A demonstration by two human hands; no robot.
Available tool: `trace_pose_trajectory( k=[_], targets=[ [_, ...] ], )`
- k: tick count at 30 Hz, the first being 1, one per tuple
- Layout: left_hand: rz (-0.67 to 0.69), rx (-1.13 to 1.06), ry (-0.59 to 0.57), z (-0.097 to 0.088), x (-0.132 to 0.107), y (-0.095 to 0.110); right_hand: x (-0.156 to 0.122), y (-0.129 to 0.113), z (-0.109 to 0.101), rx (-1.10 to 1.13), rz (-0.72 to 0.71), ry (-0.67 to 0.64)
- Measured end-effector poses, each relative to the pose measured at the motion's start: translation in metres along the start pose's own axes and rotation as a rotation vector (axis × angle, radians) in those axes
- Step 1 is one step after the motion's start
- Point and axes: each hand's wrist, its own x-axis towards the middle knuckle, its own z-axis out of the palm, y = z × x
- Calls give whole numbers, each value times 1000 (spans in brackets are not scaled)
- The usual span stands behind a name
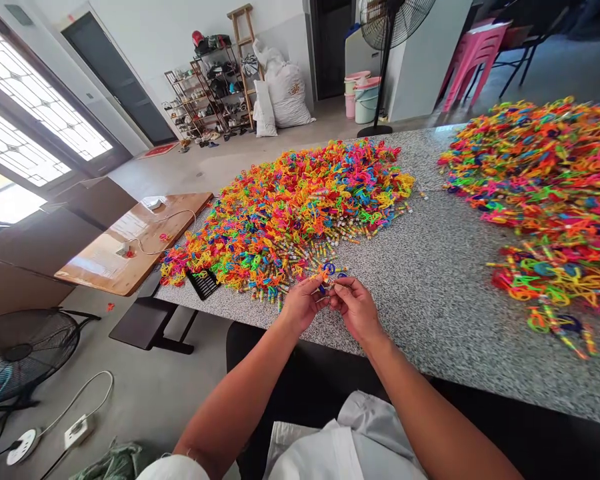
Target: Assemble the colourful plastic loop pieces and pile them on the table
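My left hand (301,305) is closed, pinching small coloured plastic pieces. A blue looped piece (329,269) and a bit of orange show above its fingertips. Close beside it, my right hand (356,308) is closed too, thumb and fingertips pressed together; what it grips is too small and covered to make out. Both hands meet just over the near edge of the speckled stone table (410,280). Right behind them spreads a large pile of bright plastic pieces (300,200), with short patterned tubes (325,248) along its front.
On the right lies a second heap of coloured pieces (545,173), longer sticks among them. A black slotted tray (203,285) sits at the left pile's edge. Beyond are a wooden board (130,250), a floor fan (20,353), a standing fan (387,60) and white sacks (287,93).
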Motion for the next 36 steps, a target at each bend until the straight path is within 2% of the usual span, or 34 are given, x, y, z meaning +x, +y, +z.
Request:
trace_pose_trajectory(
  k=[4,7,10,13,15,16,18,20,22,24,26,28,30,33,36],
  targets=[
    [91,91,-1,4,-5,0,0,1,-6,-131,-89,-33],
    [312,243,39,9,-6,-10,-1,2,-6,-256,-168,-28],
    [524,478,73,13,-5,-28,-6,5,-8,-245,-177,43],
    [590,715,44,12,2,-35,-8,-5,-30,-213,-128,139],
    [592,819,48,5,11,-25,-4,-27,-58,-223,-143,257],
    [594,869,79,-1,17,-15,0,-42,-75,-202,-196,366],
    [628,1017,179,-16,29,10,11,-74,-105,-58,-329,532],
    [632,1229,311,-30,40,32,23,-97,-118,54,-413,642],
    [543,1486,389,-39,49,46,33,-98,-109,-39,-372,603],
    [433,1658,411,-41,55,50,42,-78,-78,-340,-243,413],
    [368,1699,425,-38,57,49,51,-46,-37,-733,-143,180],
    [360,1684,446,-34,56,48,61,-17,0,-1161,-201,-2],
    [378,1688,433,-32,53,47,70,1,26,-1518,-213,-132],
    [408,1763,364,-35,48,44,80,9,38,-1817,-153,-199],
    [453,1795,316,-40,47,39,82,8,26,-1853,-146,-155]
  ],
)
